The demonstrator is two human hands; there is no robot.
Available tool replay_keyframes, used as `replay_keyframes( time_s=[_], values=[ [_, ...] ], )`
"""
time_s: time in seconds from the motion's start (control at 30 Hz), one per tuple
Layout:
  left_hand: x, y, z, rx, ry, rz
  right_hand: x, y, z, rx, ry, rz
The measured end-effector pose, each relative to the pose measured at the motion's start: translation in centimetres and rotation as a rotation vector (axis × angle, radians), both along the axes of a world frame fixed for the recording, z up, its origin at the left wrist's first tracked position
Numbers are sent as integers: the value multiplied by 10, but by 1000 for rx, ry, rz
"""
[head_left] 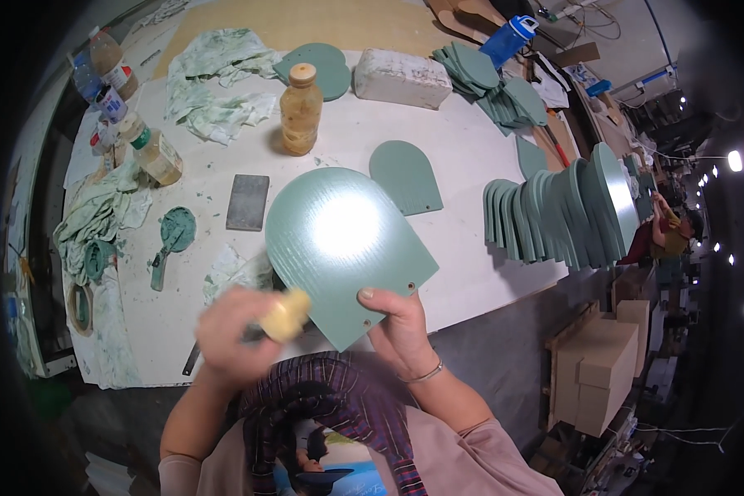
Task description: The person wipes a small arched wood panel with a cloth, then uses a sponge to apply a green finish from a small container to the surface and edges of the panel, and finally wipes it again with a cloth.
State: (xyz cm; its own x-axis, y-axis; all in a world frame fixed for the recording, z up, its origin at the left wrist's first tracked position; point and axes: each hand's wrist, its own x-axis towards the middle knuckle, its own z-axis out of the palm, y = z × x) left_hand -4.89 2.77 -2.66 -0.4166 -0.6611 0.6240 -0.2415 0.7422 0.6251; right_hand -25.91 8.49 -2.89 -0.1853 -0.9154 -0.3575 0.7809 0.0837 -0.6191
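A: Where was the large green panel [347, 248]?

B: Over the near part of the white table [455, 248], glossy face up, its straight edge toward the person's right hand [401, 326] and its rounded end pointing away and to the left.

A: So it lay up and leftward from that grip?

B: Yes, with its long axis slanting that way. The right hand was the nearer one, pinching the straight edge between the two holes: thumb on the face, fingers mostly hidden underneath, forearm rising from the lower right.

A: And the left hand [238, 335]?

B: Beside the panel's near left edge, knuckles up, fingers curled around a yellow pad [286, 316] (both were blurred, so I couldn't tell whether the pad touched the panel).

A: What lay beyond?

B: A smaller green panel [407, 175] lay flat just past the large one, with a dark grey block [248, 202] to the left. Further out, a bottle [301, 112] stood upright, and a row of green panels [546, 215] stood on edge well to the right
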Motion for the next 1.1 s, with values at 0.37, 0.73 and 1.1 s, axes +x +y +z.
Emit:
replay_keyframes(
  time_s=[0.37,0.73,1.1],
  values=[
    [7,-5,4,94,-76,-92,1,1,-3,24,-4,17],
    [24,-23,4,128,-6,64,-4,2,-8,-4,-66,91],
    [53,-27,-1,639,496,155,-14,21,-19,-26,54,174]
  ],
)
